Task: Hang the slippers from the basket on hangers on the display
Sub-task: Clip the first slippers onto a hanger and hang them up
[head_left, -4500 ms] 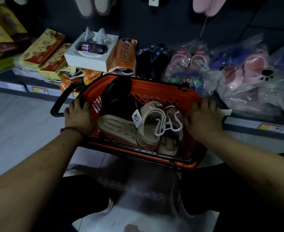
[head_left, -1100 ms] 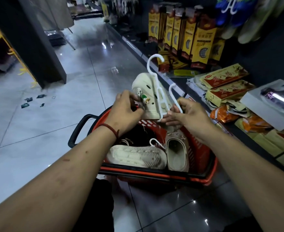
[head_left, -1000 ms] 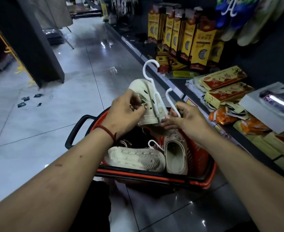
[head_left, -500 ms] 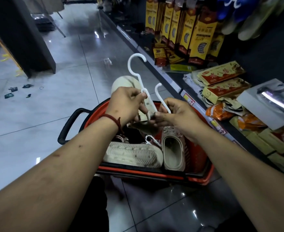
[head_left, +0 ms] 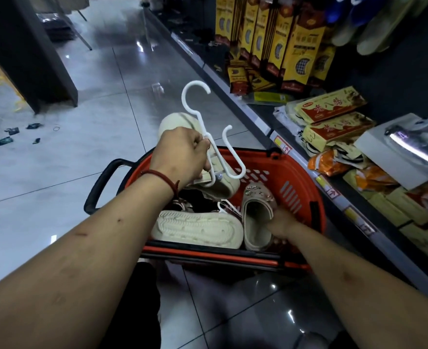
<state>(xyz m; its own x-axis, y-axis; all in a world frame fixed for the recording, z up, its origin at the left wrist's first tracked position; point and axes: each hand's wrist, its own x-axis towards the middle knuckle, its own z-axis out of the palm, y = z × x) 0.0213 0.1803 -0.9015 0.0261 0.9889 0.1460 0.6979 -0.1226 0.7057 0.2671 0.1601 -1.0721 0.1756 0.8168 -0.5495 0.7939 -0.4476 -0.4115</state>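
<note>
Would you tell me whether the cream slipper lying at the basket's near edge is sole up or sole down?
Sole up: the cream slipper shows its ridged tread in the red basket.

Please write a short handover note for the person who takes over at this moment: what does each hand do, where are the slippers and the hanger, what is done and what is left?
Left hand: holds the white hanger together with one cream slipper, above the red basket.
Right hand: down in the basket, gripping the beige clog with charms.
Also in the basket: a cream slipper lying sole-up, another white hanger and dark footwear, partly hidden.
Done: one slipper is at the hanger; whether it is fully hooked on, I cannot tell.
Left: add the clog, hang the set on the display, then the others.
</note>
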